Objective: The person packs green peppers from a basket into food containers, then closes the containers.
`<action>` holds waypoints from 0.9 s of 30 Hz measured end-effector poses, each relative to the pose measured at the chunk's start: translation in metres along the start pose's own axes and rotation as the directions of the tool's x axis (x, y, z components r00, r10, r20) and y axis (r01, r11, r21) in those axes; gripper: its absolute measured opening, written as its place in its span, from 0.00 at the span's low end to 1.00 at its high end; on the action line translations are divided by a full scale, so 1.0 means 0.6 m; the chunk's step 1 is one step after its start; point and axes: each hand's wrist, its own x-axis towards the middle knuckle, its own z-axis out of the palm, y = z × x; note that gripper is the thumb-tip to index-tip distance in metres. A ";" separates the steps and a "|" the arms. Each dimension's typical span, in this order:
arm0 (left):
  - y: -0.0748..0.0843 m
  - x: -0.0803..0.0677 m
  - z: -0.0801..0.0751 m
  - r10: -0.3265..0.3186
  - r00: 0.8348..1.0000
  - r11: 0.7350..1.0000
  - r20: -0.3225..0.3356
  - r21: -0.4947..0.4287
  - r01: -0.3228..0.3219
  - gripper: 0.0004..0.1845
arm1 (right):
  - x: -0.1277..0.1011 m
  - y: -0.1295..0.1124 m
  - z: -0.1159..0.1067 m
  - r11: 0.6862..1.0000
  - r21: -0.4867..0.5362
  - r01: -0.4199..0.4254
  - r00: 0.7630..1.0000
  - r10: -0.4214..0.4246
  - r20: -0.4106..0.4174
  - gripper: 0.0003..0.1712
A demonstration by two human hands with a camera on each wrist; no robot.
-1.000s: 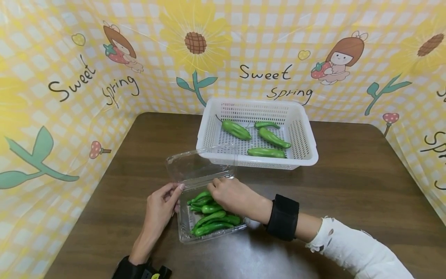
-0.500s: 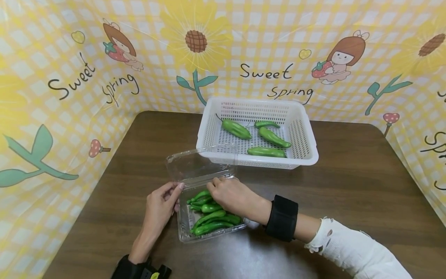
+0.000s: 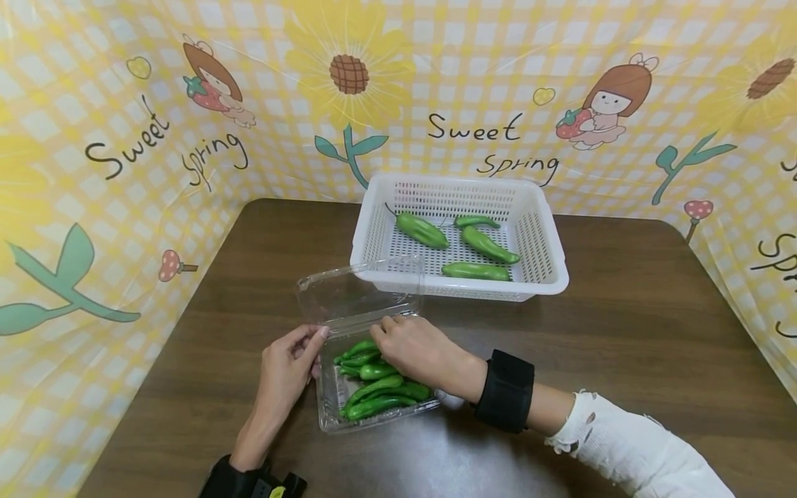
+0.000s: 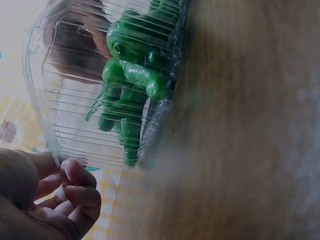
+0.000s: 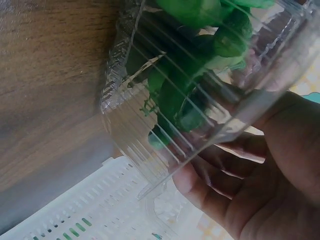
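A clear plastic clamshell box [image 3: 328, 420] lies on the table with several green peppers [image 3: 381, 408] in it, its lid [image 3: 361, 294] folded back. My left hand [image 3: 281, 377] pinches the box's left edge near the hinge; the left wrist view shows thumb and fingertips at the rim corner. Over the back right of the box reaches my right hand [image 3: 423, 353], fingers bent down inside. In the right wrist view, through the ribbed wall, its thumb and fingers [image 5: 187, 180] curl about a green pepper [image 5: 172, 102]. The right hand covers part of the peppers in the head view.
Behind the box stands a white perforated basket [image 3: 554, 277] holding several larger green peppers [image 3: 422, 230]. The raised lid overlaps the basket's front left corner in the head view. A yellow checked cloth [image 3: 486, 41] hangs around the brown table [image 3: 623, 332].
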 end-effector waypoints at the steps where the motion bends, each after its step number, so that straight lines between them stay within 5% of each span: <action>1: 0.000 0.000 0.000 -0.001 1.000 1.000 0.000 0.000 0.001 0.12 | -0.001 0.000 -0.001 1.000 -0.002 -0.002 1.000 0.002 -0.004 0.04; 12: 0.002 0.001 0.003 0.011 1.000 1.000 0.005 0.009 -0.011 0.12 | -0.007 0.009 -0.013 1.000 0.013 -0.010 1.000 0.010 0.026 0.17; 27: 0.003 0.002 0.004 -0.002 1.000 1.000 0.017 0.014 0.002 0.12 | -0.015 0.038 -0.039 0.985 0.165 -0.053 0.998 0.050 0.024 0.13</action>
